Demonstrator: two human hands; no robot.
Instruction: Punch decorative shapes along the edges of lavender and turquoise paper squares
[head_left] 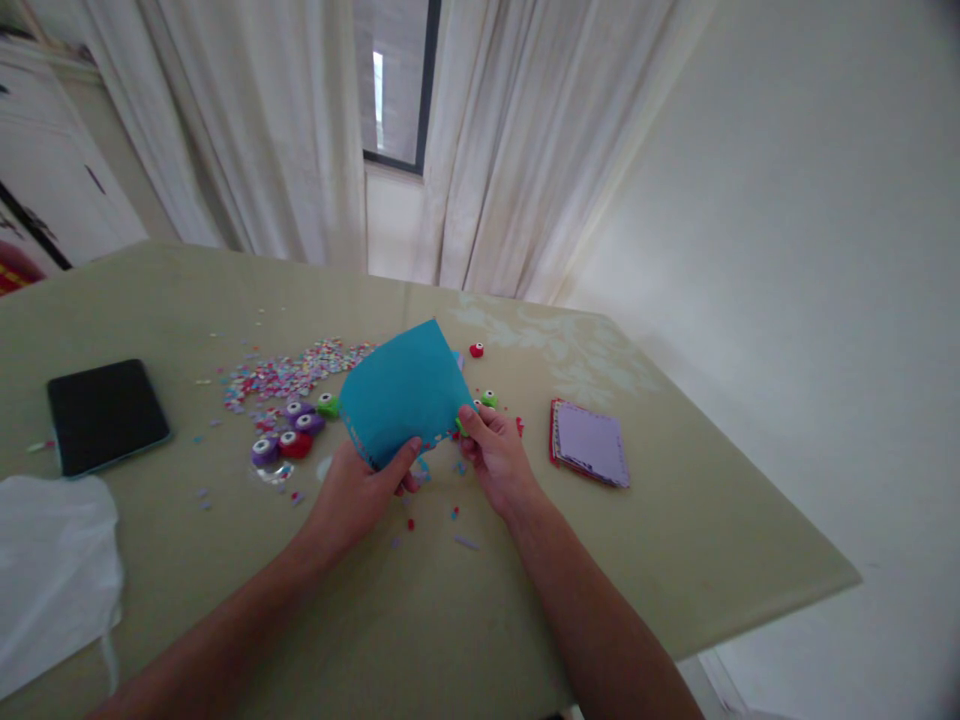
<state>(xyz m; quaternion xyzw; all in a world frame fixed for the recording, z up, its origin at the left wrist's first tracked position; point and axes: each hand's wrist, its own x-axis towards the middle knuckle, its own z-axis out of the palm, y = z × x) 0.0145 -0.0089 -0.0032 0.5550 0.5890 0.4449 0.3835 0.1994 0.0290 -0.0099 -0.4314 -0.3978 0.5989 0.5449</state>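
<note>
A blue sheet of craft paper (409, 385) is held up over the table, tilted and slightly curved, with small notches along its lower edge. My left hand (367, 490) is closed on its lower left part, thumb on the front face. At the lower right corner, my right hand (499, 455) pinches the sheet between thumb and fingers. Small green pieces with white round tops (489, 398) show just behind the right fingertips; I cannot tell whether the fingers touch one. Left of the sheet sit several similar purple and red pieces (295, 443), and a green one (328, 404).
Colourful paper bits (289, 378) lie heaped behind the hands, with loose ones scattered nearer. A stack of coloured paper squares (591, 443) is at the right. A dark tablet (109, 415) and a white cloth bag (52, 570) lie left. One red piece (477, 350) stands farther back.
</note>
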